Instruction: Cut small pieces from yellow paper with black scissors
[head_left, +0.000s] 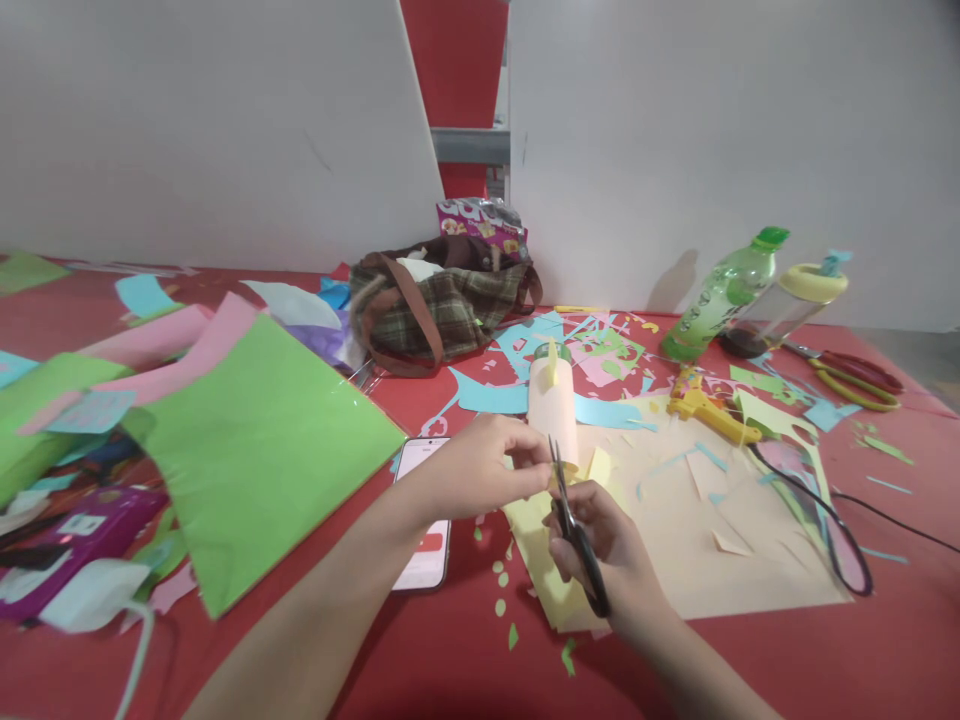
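Observation:
My right hand (600, 540) grips a pair of scissors with black handles (581, 555), their blades pointing up and away from me. Close beside the blades, my left hand (499, 460) is closed in a pinch on a small yellow paper piece (556, 478), mostly hidden by the fingers. Just beyond both hands a pale pink paper-wrapped cylinder (550, 405) lies on the table, with a yellow paper strip (553, 362) standing on it and a green end showing. A phone (424, 555) with a lit screen lies under my left forearm.
Large green paper (277, 430) covers the left side. Cream paper (720, 540) with scraps spreads at right. Behind stand a plaid bag (465, 310), a green bottle (724, 295) and a yellow-lidded jar (784, 310). A yellow glue gun (712, 410) trails its cable; red-handled pliers (855, 372) lie farther right.

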